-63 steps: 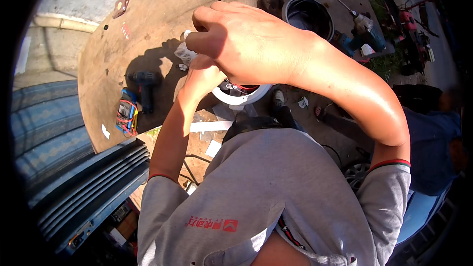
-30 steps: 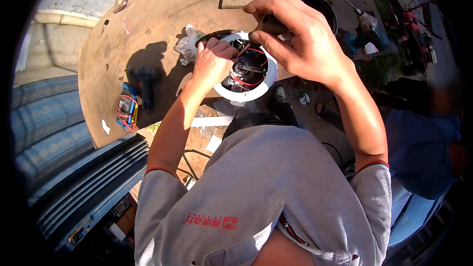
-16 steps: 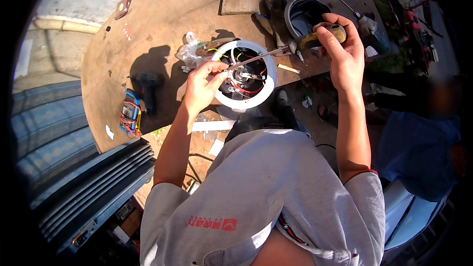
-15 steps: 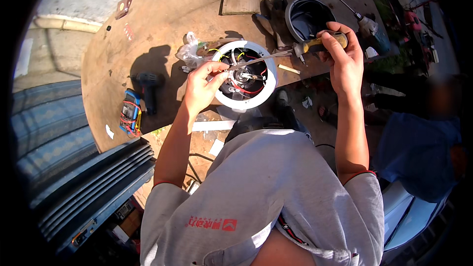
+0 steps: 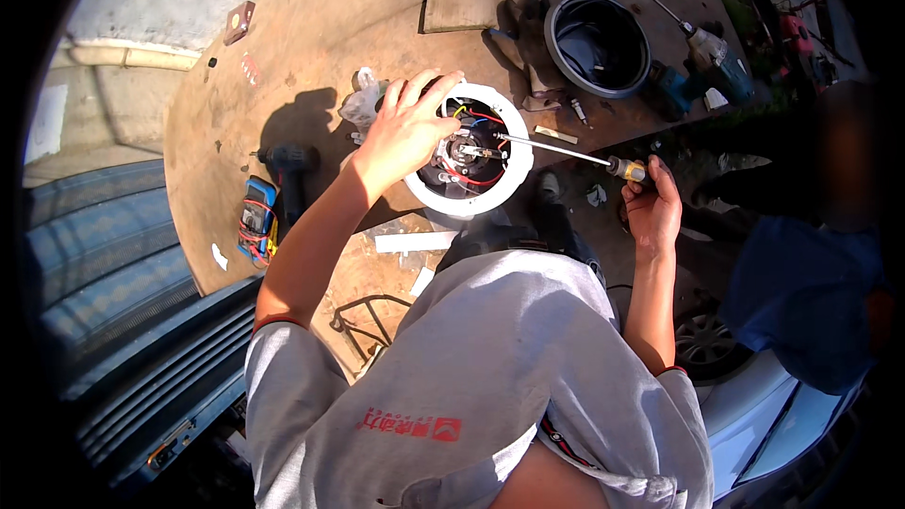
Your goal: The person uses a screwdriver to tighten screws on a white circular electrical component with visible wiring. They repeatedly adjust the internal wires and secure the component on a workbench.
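Note:
A round housing with a white rim [image 5: 517,170] sits at the near edge of the table, with red, yellow and blue wires and metal parts inside it. My left hand [image 5: 405,127] lies over the rim's upper left, fingers across it and thumb toward the inside, gripping it. My right hand [image 5: 652,207] holds a long screwdriver [image 5: 566,148] by its yellow and dark handle, to the right of the housing. The shaft points left, and its tip reaches the inner right side near a red wire. My left palm hides part of the rim.
On the table [image 5: 311,38] lie a cordless drill [image 5: 287,165], a blue multimeter [image 5: 256,217], a clear plastic bag [image 5: 361,106], dark gloves [image 5: 528,47], a dark round tub [image 5: 599,42] and another power tool [image 5: 716,61]. A person in blue [image 5: 801,292] is at the right.
My left hand has gone from pinching near the screwdriver's tip to the housing's rim. My right hand has come down toward me, and the screwdriver's tip has shifted to the housing's right side.

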`<state>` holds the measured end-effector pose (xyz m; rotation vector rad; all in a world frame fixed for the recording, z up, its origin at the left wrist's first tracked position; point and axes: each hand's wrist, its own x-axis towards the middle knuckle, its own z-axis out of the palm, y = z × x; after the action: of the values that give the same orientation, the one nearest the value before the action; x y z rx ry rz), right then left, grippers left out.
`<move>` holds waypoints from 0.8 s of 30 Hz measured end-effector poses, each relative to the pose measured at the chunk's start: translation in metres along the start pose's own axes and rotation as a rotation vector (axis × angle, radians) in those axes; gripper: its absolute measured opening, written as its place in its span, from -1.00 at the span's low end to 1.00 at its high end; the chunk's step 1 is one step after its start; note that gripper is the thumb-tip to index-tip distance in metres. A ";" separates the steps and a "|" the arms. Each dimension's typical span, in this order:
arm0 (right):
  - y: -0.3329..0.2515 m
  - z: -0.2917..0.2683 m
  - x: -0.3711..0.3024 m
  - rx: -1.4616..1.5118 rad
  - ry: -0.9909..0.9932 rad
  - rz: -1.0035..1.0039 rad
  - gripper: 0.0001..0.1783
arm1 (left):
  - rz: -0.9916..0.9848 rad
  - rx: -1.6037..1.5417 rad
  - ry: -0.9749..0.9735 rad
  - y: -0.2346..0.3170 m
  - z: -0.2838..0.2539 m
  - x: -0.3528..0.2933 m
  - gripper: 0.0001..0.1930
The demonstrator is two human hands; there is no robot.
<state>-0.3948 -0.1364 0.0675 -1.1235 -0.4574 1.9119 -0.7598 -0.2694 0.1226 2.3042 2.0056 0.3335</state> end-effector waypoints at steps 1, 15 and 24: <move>-0.002 -0.004 -0.002 0.007 0.006 -0.011 -0.82 | 0.023 0.036 -0.032 -0.002 0.001 0.001 -0.82; 0.007 -0.034 -0.017 0.091 0.087 -0.010 -0.81 | 0.127 -0.006 -0.015 -0.018 0.012 0.009 -0.90; 0.007 -0.036 -0.014 0.114 0.055 -0.013 -0.84 | 0.059 -0.111 0.218 -0.019 0.009 0.002 -0.87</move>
<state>-0.3644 -0.1551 0.0509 -1.0929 -0.3214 1.8670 -0.7763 -0.2642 0.1098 2.3511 1.9546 0.7095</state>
